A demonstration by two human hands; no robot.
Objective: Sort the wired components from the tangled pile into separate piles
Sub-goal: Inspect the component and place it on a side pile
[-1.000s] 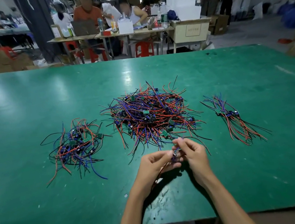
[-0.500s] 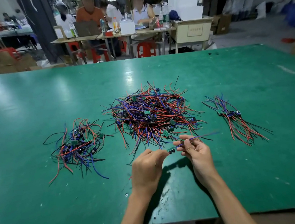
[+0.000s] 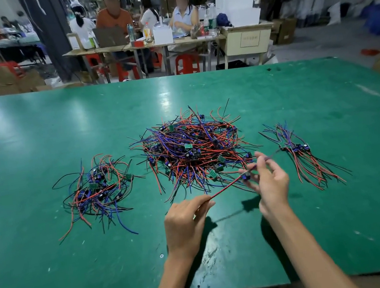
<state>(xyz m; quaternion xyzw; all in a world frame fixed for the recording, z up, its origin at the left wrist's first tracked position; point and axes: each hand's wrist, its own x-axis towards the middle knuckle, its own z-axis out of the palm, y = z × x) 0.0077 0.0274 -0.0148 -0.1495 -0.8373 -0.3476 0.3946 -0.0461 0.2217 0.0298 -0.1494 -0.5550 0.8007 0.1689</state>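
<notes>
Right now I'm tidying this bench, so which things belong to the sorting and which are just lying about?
Part of the job:
tangled pile
left pile
right pile
wired component, pinched by the right hand, its red wire held by the left hand

Just lying about:
red stools
white boxes
bottles

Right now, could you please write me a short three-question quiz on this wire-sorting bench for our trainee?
1. True or false: the left hand pinches the red wire of the component that the right hand holds.
2. How many piles of wired components lie on the green table?
3. Which pile is the largest: A the left pile, B the middle pile, C the right pile?

Key: 1 true; 2 three; 3 B.
</notes>
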